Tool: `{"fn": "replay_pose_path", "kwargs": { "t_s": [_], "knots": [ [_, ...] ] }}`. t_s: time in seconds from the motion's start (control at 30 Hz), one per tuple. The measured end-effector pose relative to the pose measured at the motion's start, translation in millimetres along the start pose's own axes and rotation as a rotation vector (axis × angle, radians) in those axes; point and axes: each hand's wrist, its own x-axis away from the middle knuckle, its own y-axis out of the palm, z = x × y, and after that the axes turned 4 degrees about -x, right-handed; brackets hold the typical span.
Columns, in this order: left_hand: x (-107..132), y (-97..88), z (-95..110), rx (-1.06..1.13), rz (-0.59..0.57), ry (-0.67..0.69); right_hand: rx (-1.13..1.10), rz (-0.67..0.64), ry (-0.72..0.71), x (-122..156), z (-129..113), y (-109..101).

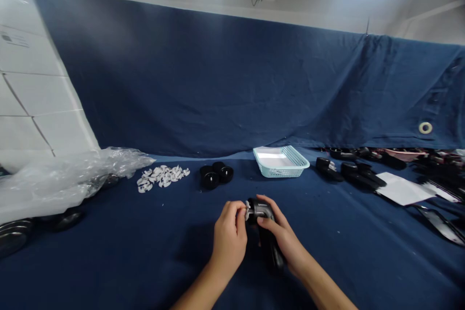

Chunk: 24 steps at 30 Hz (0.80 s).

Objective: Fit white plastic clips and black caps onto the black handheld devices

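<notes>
My right hand point(285, 235) is wrapped round a black angled plastic part point(268, 240), which has a round head at the top and a long grip pointing down. At the left end of that head, my left hand point(231, 230) pinches a small white plastic piece point(247, 210) between thumb and fingers. The white piece touches the head's open end; how deep it sits I cannot tell. Beyond my left hand lies a loose pile of similar white pieces point(163, 177). Several black round caps point(215, 175) stand close together on the blue cloth, ahead of my hands.
A light blue plastic basket point(285, 172) stands at the back with white paper inside. To the right are black angled parts point(358, 174), a white sheet point(405, 188) and more dark parts. Clear plastic wrap point(65, 181) covers the left side, near black round pieces point(16, 237). A blue curtain point(203, 82) hangs behind.
</notes>
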Motion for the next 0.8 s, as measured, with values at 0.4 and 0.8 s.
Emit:
{"fn": "replay_pose_path", "kwargs": {
  "t_s": [0.4,0.8],
  "knots": [
    [2.0,-1.6,0.4,0.092,0.001,-0.120,0.301,-0.071,-0.306,6.3,2.9,-0.4],
    [-0.8,-2.3,6.4,-0.002,0.036,-0.017,0.027,-0.057,-0.046,-4.9,3.4,-5.9]
  ]
}}
